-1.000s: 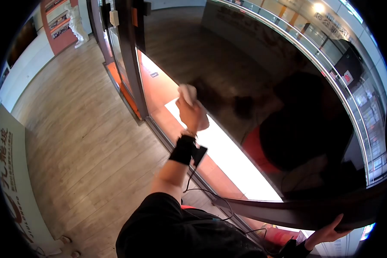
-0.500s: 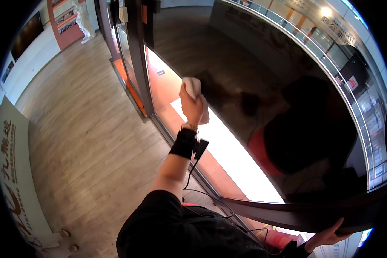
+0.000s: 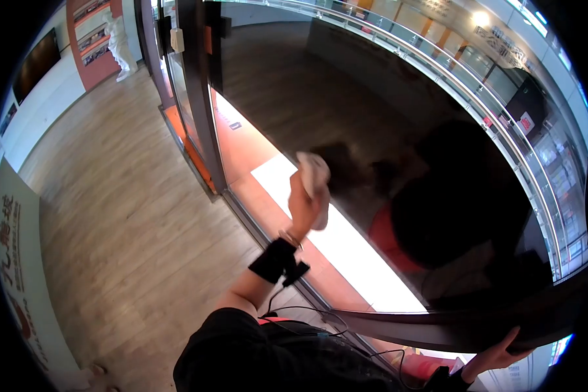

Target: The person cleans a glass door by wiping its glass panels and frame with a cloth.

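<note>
My left hand (image 3: 301, 208) is closed around a pale, crumpled cloth (image 3: 315, 171) and holds it at the large dark glass pane (image 3: 372, 124). The cloth shows above and beside the fingers, slightly blurred. On that wrist are a thin bracelet and a black band (image 3: 274, 261) with a small dark device and cable. At the lower right, my right hand (image 3: 496, 358) grips the edge of the pane's dark frame (image 3: 438, 332), thumb up along it. Its other fingers are partly hidden. The glass reflects a dark figure and a red patch.
Wooden floor (image 3: 124, 196) stretches along the left, with a standing banner (image 3: 23, 261) at its edge. A white statue (image 3: 119, 49) stands at the back. Beyond the glass runs a curved metal railing (image 3: 477, 91). Thin cables (image 3: 307, 310) loop beside my torso.
My left hand and the cloth have moved down and to the right across the glass. My right hand stays on the frame. The view has shifted slightly.
</note>
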Available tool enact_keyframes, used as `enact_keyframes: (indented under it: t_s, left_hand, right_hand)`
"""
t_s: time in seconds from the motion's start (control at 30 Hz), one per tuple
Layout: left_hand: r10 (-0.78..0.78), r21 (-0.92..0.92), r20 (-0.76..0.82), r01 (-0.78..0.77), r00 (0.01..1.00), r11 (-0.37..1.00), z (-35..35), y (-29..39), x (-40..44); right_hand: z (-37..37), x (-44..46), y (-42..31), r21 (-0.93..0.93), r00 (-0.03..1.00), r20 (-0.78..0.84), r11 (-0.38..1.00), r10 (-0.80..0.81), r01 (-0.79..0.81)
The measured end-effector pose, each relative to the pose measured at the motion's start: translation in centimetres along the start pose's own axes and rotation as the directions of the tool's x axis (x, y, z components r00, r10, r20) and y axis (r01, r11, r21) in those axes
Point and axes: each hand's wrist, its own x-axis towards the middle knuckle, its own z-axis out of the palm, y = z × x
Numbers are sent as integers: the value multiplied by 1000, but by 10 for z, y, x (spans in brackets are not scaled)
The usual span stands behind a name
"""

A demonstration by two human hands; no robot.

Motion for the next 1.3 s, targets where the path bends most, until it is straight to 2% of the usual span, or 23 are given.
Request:
enact_keyframes:
  t_s: [0.03, 0.1, 0.13, 0.23, 0.3, 0.33, 0.4, 0.47, 0.5, 0.53, 0.6, 0.67, 0.73, 0.8, 0.87, 0.9, 0.93, 0.97, 1.0, 1.07, 1.17, 1.2, 1.3]
  left_hand:
    - [-92, 22, -90, 94, 992, 995, 1, -4, 27]
    - [-32, 130, -178, 56, 983, 990, -9, -4, 72]
    - [-35, 104, -217, 58, 976, 993, -9, 4, 83]
    - [136, 99, -226, -117, 965, 988, 12, 50, 61]
    - [341, 103, -164, -327, 926, 939, 28, 83, 22]
    - [311, 136, -29, -305, 950, 943, 30, 98, -3]
    - [438, 112, 174, -460, 882, 881, 30, 117, -25]
    - [505, 153, 160, -527, 848, 836, 26, 117, -8]
    - [531, 174, 87, -538, 843, 825, 24, 112, 12]
    - [455, 182, 46, -455, 890, 872, 20, 108, 32]
    - [451, 100, -131, -440, 883, 892, 11, 101, 88]
    - [207, 3, -254, -213, 945, 977, 8, 84, 125]
    - [165, -32, -260, -179, 951, 983, 9, 101, 132]
    - [399, 88, -250, -390, 882, 917, 24, 128, 106]
    - [493, 145, -88, -478, 866, 866, 36, 154, 61]
    - [503, 167, 50, -504, 863, 848, 36, 161, 35]
    - [567, 131, 156, -586, 809, 800, 40, 169, 11]
    - [722, 85, 249, -757, 646, 648, 40, 176, 3]
    - [751, 7, 371, -810, 546, 586, 36, 184, -7]
    - [752, 17, 355, -808, 555, 588, 39, 175, 7]
    - [654, 158, 159, -673, 740, 723, 25, 172, 64]
    - [690, 97, -16, -685, 724, 722, 25, 171, 93]
    - [430, 71, -202, -425, 880, 903, 17, 177, 147]
  right_hand:
    - [0, 0, 0, -8, 1000, 0, 1000, 7, -7]
    - [0, 0, 1, -7, 1000, -4, 1000, 20, -20]
    - [0, 0, 2, -5, 999, -11, 1000, 30, -30]
    - [-2, 3, 12, -41, 999, 6, 999, 33, -32]
    - [-2, -6, -22, 1, 995, -6, 995, 103, -103]
    - [-2, -9, -36, 24, 991, -9, 991, 136, -135]
    - [-4, -9, -35, 35, 993, 10, 992, 121, -121]
    - [-3, -7, -25, 38, 994, 19, 993, 111, -112]
    - [-2, -8, -22, 64, 999, 12, 997, 51, -52]
    - [-2, -7, -23, 52, 998, 5, 997, 63, -63]
    - [-2, -9, -28, 24, 996, -1, 996, 87, -87]
    - [-4, -9, -21, 49, 998, 5, 997, 55, -55]
    - [-3, -10, -27, 82, 999, -6, 995, 51, -50]
    - [-3, -10, -28, 121, 999, -4, 992, 45, -44]
    - [-1, -11, -26, 163, 999, 6, 986, 40, -40]
    - [-2, -11, -27, 127, 999, 10, 991, 34, -35]
    - [-2, -12, -30, 162, 999, 19, 986, 39, -42]
    - [-3, -12, -33, 195, 999, 28, 979, 44, -49]
    - [-3, -13, -34, 228, 998, 37, 972, 49, -56]
    - [-4, -12, -34, 224, 996, 60, 972, 59, -71]
    - [-7, -13, -36, 210, 994, 86, 974, 61, -78]
    - [-5, -13, -36, 230, 996, 75, 971, 47, -64]
    - [-7, -13, -43, 267, 995, 80, 960, 63, -83]
